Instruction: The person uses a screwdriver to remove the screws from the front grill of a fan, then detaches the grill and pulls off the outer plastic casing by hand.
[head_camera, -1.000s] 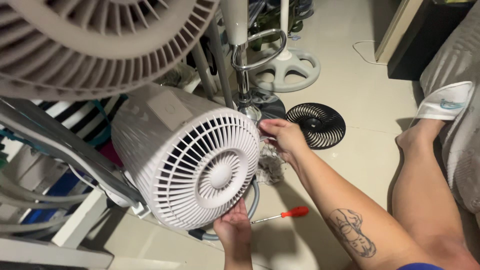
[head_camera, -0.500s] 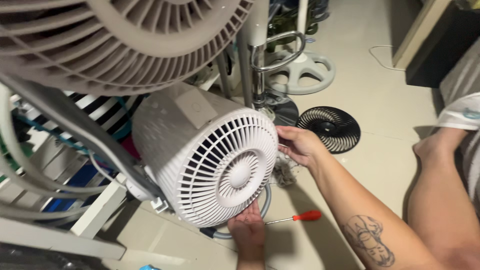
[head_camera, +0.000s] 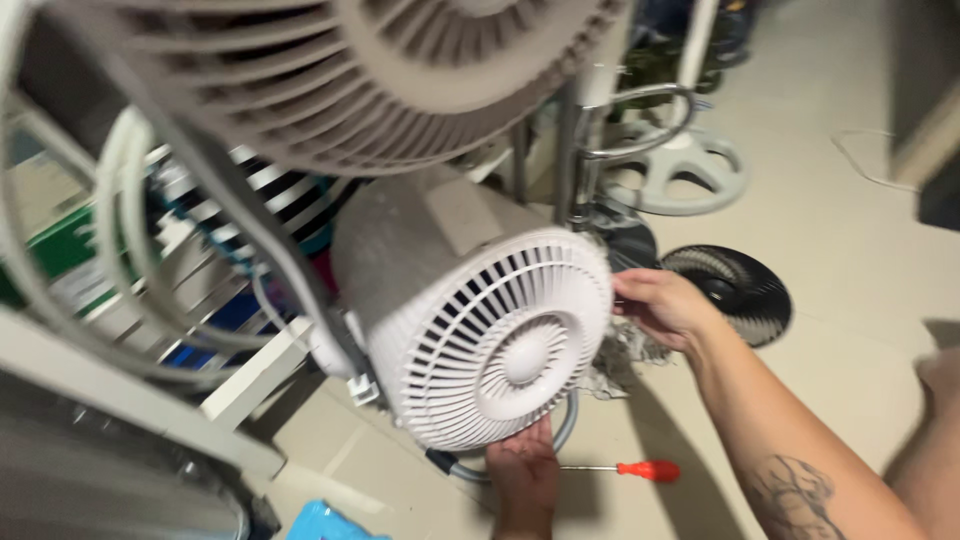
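both hands (head_camera: 660, 305) on white fan (head_camera: 480, 330) — gripped

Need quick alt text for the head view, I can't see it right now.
Both hands grip a white round fan: left hand at its lower rim, right hand at its right edge. A red-handled screwdriver and black grille lie on the tiled floor.

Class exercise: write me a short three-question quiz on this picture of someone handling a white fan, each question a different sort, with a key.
1. True or false: the right hand touches the right rim of the round white plastic fan grille.
2. Multiple choice: the red-handled screwdriver lies (A) on the pale tiled floor, (B) in the left hand, (C) on the grille.
3. Fill in: the left hand supports the grille at its ___ edge.

Key: 1 true; 2 A; 3 bottom.
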